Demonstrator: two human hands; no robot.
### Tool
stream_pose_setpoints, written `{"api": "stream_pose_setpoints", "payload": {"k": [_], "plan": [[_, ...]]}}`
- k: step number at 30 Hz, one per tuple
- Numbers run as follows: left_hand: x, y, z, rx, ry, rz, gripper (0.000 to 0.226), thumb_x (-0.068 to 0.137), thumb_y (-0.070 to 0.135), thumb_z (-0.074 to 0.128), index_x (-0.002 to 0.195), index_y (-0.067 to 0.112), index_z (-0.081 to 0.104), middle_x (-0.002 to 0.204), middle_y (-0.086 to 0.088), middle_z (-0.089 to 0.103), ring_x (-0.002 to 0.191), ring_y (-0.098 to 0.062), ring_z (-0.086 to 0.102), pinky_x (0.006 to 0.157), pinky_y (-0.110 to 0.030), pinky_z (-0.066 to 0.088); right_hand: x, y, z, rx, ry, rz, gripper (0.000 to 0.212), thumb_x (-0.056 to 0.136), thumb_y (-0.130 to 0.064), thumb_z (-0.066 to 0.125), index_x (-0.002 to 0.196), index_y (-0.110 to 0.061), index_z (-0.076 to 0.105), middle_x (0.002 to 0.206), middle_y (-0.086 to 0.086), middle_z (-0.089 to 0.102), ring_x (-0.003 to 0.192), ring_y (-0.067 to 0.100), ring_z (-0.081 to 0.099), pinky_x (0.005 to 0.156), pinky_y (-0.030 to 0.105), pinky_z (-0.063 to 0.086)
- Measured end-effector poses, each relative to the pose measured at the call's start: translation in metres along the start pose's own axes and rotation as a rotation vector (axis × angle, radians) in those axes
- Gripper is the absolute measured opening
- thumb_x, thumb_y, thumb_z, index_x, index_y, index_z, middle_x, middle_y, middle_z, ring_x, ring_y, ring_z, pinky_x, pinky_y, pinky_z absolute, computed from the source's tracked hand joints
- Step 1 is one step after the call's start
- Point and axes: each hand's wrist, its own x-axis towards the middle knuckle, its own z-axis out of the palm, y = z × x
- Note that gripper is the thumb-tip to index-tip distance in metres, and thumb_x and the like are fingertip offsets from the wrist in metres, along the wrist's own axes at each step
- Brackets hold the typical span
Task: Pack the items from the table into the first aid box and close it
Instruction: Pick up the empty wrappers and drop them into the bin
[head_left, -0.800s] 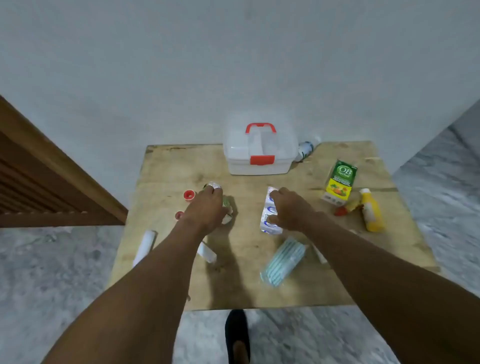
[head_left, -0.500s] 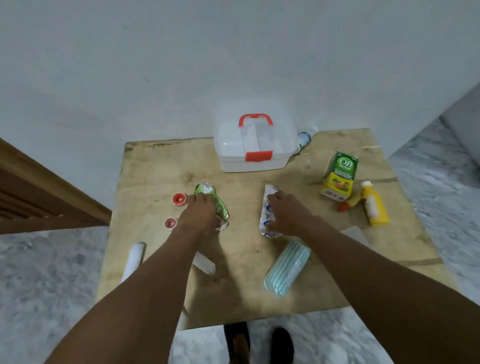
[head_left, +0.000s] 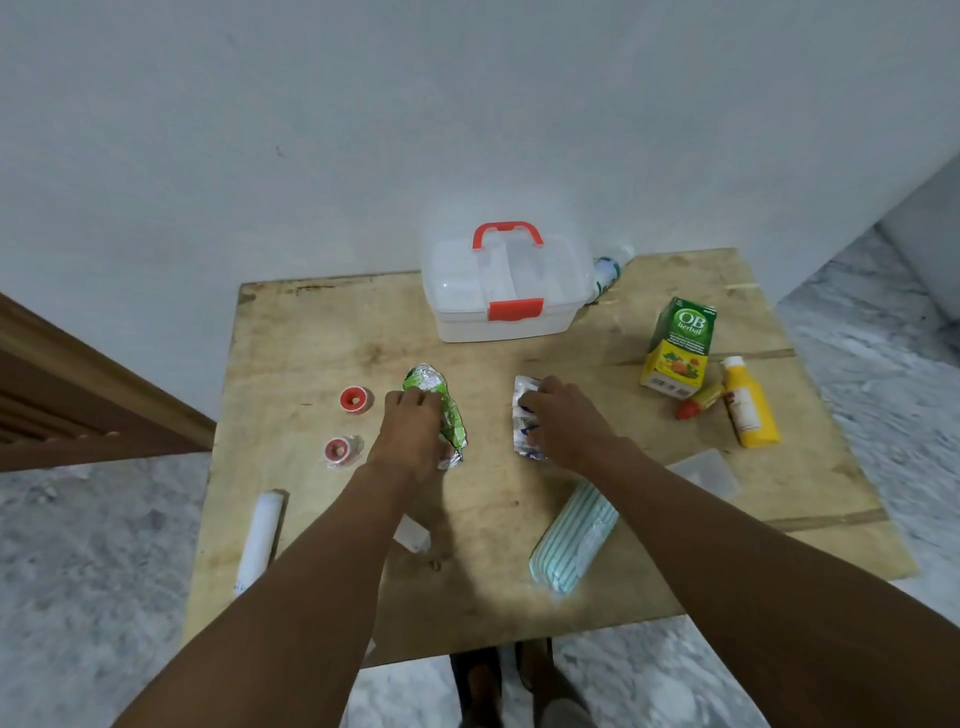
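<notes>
The first aid box, clear white with a red handle and red latch, stands shut at the back of the wooden table. My left hand grips a crumpled green and silver foil strip lying mid-table. A silver blister strip with blue print lies to its right, and my right hand is closed on it. A striped teal pack, two red tape rolls, a white roll, a green and yellow carton and a yellow bottle lie around.
A small red-capped tube lies between carton and bottle. A white bottle lies behind the box against the wall. A clear flat lid rests right of my right arm. My feet stand at the table's near edge. Wooden boards lean at left.
My left hand shifted off the green foil strip's top, so more of it shows. My right hand stays on the blister strip. The head camera has moved closer and tilted down.
</notes>
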Motion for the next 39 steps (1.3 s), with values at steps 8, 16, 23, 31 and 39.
{"api": "stream_pose_setpoints", "payload": {"k": [8,16,23,31,39], "plan": [[0.003,-0.004,-0.004,0.111,0.013,0.008,0.063,0.079,0.025,0.074,0.137,0.014,0.05,0.137,-0.007,0.049,0.129,-0.029,0.042,0.101,-0.043,0.043,0.003,0.003,0.0,0.011,0.055,-0.031,0.02,0.082,-0.013,0.065,0.099,-0.002,0.065,0.109,0.019,0.056,0.091,0.037,0.061,0.071,0.025,0.028],[-0.005,-0.002,-0.01,0.206,0.077,0.068,0.025,0.088,0.025,0.061,0.111,0.02,0.066,0.109,-0.003,0.067,0.106,-0.027,0.06,0.079,-0.036,0.042,-0.007,0.002,-0.015,0.087,0.0,-0.019,0.012,0.077,-0.005,0.06,0.079,-0.014,0.053,0.084,0.007,0.054,0.079,0.029,0.05,0.067,0.03,0.037],[-0.009,0.041,-0.066,0.145,0.168,0.261,0.02,0.089,0.015,0.057,0.108,0.013,0.061,0.103,-0.009,0.067,0.094,-0.035,0.063,0.069,-0.036,0.043,-0.032,0.019,-0.071,0.041,0.168,0.005,0.023,0.078,-0.017,0.062,0.097,-0.005,0.065,0.105,0.017,0.066,0.099,0.036,0.061,0.07,0.033,0.04],[-0.018,0.159,-0.11,0.114,0.256,0.49,0.019,0.09,0.018,0.059,0.109,0.016,0.063,0.103,-0.007,0.065,0.096,-0.03,0.062,0.078,-0.04,0.052,-0.1,0.079,-0.15,0.038,0.369,0.062,0.024,0.085,-0.013,0.058,0.108,-0.014,0.064,0.109,0.014,0.063,0.106,0.035,0.058,0.075,0.034,0.04],[-0.073,0.322,-0.065,0.051,0.249,0.648,0.03,0.088,0.02,0.067,0.117,0.02,0.06,0.113,-0.004,0.072,0.108,-0.03,0.063,0.084,-0.039,0.052,-0.24,0.202,-0.169,0.024,0.49,0.171,0.014,0.085,-0.017,0.06,0.094,-0.009,0.066,0.097,0.012,0.068,0.093,0.034,0.061,0.068,0.034,0.041]]}}
